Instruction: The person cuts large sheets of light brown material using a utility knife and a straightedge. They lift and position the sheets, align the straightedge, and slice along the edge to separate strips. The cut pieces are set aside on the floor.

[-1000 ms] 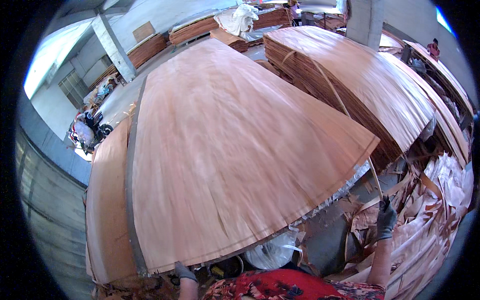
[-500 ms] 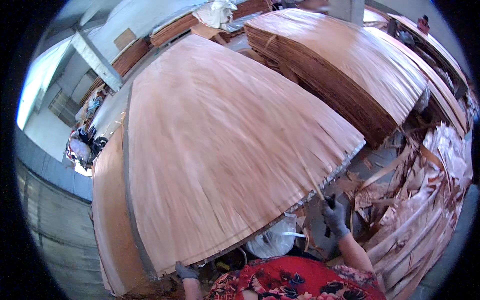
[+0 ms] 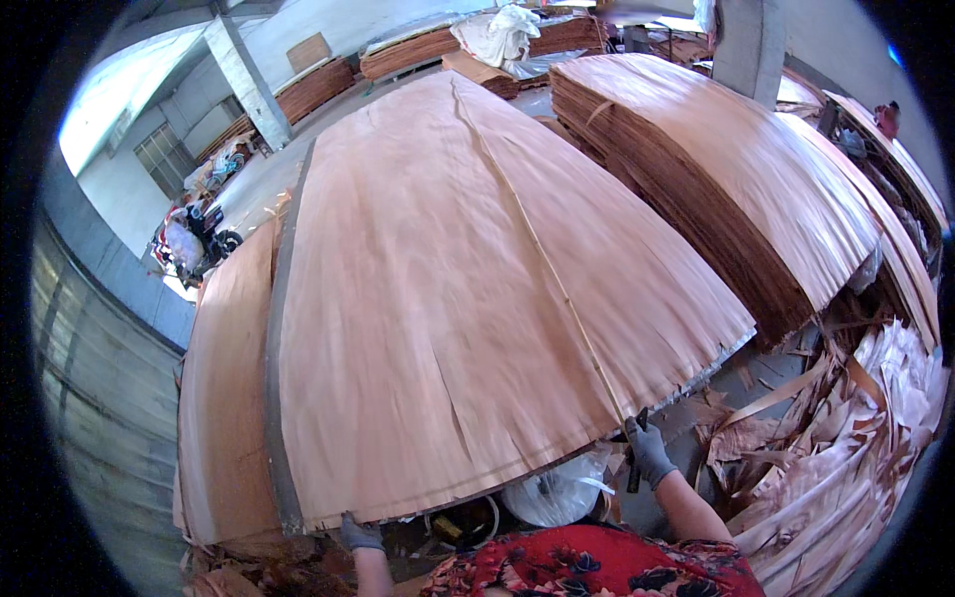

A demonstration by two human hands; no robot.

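Swung inward from beyond the sheet's right corner a second ago, a long thin stick (image 3: 568,300) now stretches over a broad sheet of pale wood veneer (image 3: 398,289), running from the near edge almost to the far end. Gripping its near end is the gloved right hand (image 3: 651,456), just beside the sheet's front edge, with a dark tool (image 3: 634,472) also at the palm. At the same edge, near the left corner, the gloved left hand (image 3: 360,533) has its fingers at the veneer; whether they pinch it or merely rest there cannot be told. A dark strip (image 3: 278,398) borders the sheet's left side. Between the hands, a clear plastic bag (image 3: 555,495) sits below the edge. To the right stand a tall veneer stack (image 3: 696,219) and a heap of torn scraps (image 3: 846,478), while a white cover (image 3: 497,38) drapes stock at the rear.
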